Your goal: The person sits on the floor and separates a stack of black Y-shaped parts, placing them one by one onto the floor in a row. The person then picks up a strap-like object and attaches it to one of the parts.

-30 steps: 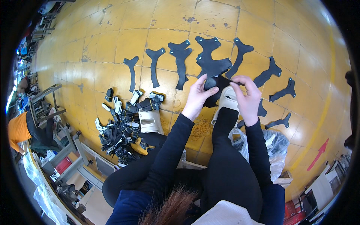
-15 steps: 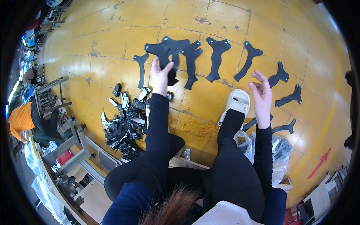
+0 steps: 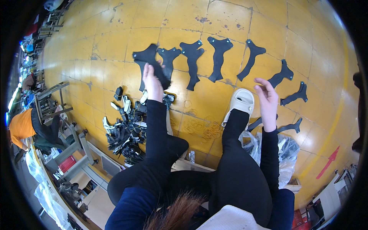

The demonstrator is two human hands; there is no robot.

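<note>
My left hand is closed on dark Y-shaped fabric pieces, held above the far left of the floor; how many is hidden. The held pieces cover most of another piece beneath them. Just right of that hand lies a flat black piece. Similar pieces continue in an arc to the right: one, then another, a slimmer one and several more. My right hand hovers beyond the clog on my foot, its fingers apart and nothing in it.
A heap of bundled black and white pieces lies left of my legs. Loose rubber bands are scattered between my feet. Clear plastic bags sit by my right leg. A person in orange is beside workbenches at far left.
My left hand has moved left with its fabric, over the leftmost piece. A black piece now lies on the floor where that hand was. My right hand has hardly moved.
</note>
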